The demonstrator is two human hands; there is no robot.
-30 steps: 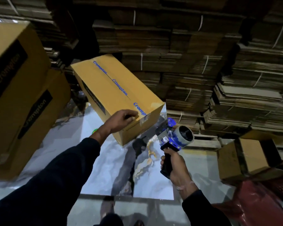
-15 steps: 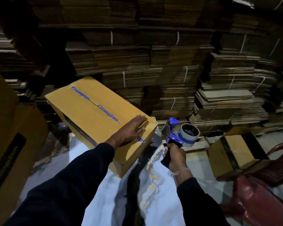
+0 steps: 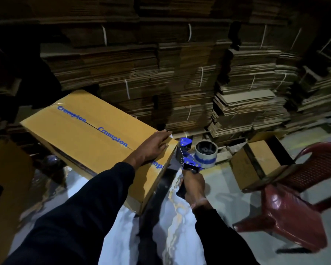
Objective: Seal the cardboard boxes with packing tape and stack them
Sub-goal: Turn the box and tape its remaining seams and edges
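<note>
The yellow box (image 3: 96, 142) lies on the floor (image 3: 224, 190), lower in view than half a second ago. The left hand (image 3: 153, 148) now lies flat with straight fingers on its taped top, nearer the far corner. The right hand (image 3: 192, 186) still wraps its grip around the tape dispenser (image 3: 197, 157) handle, just beside the box end.

Floor (image 3: 227, 180): pale, glossy, marbled with a dark and yellow vein. Standing on it: bundled stacks of flattened cardboard (image 3: 243, 109) along the back, a red plastic chair (image 3: 287, 211) at right. Whether the Crompton box (image 3: 96, 142) rests on it cannot be told.
</note>
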